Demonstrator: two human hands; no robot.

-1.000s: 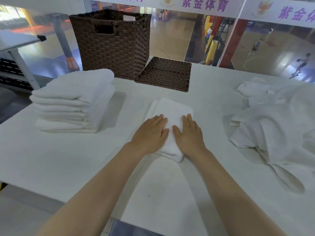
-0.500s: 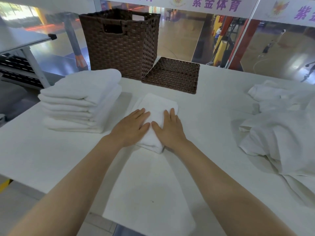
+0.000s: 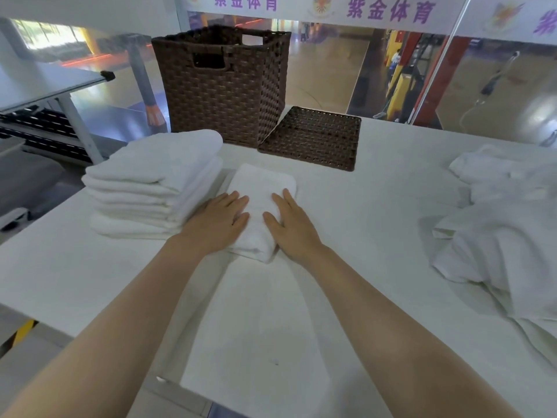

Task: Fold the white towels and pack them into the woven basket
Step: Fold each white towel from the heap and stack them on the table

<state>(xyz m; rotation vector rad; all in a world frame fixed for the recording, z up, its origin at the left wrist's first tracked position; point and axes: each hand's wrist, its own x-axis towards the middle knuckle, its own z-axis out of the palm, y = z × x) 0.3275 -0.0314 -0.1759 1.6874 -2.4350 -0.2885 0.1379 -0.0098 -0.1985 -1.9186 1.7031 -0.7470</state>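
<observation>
A small folded white towel lies on the white table, just right of a stack of folded white towels. My left hand rests flat on the towel's left side, fingers straight. On its right side lies my right hand, also flat. The tall brown woven basket stands at the table's far edge, behind the stack. A heap of unfolded white towels lies at the right.
The basket's flat woven lid lies on the table to the right of the basket. A grey folding table stands beyond the table's left edge. A glass wall runs behind the table.
Both hands have slid the folded towel leftward across the table, from the middle to right beside the stack. My hands have spread slightly apart on it.
</observation>
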